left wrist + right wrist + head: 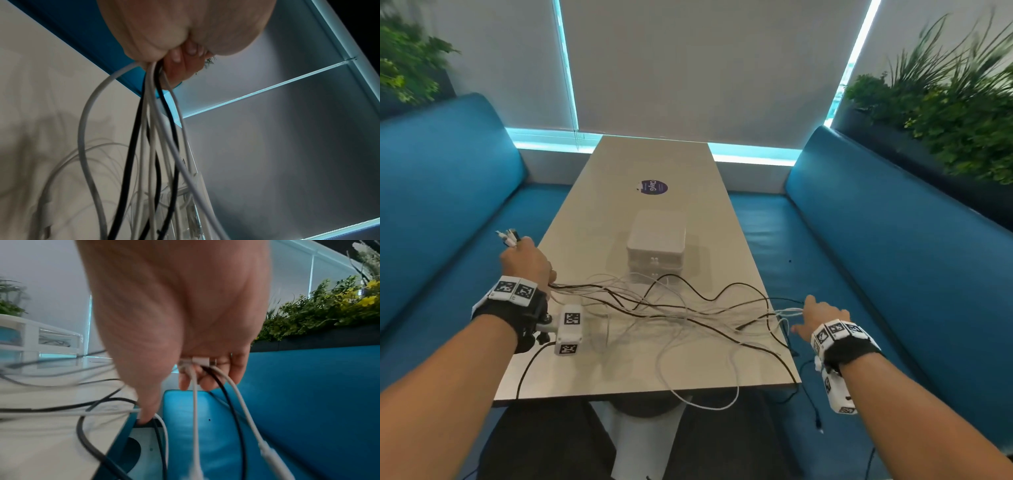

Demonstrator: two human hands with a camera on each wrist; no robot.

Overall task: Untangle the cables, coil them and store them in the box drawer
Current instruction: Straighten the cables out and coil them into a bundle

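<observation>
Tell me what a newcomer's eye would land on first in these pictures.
First, the tangle of black and white cables sprawled across the near end of the table, some trailing over its edge. The left hand grips one bunch of ends at the table's left edge, while the right hand holds other ends at the right edge. Behind the tangle stands the white drawer box, between blue benches.
</observation>
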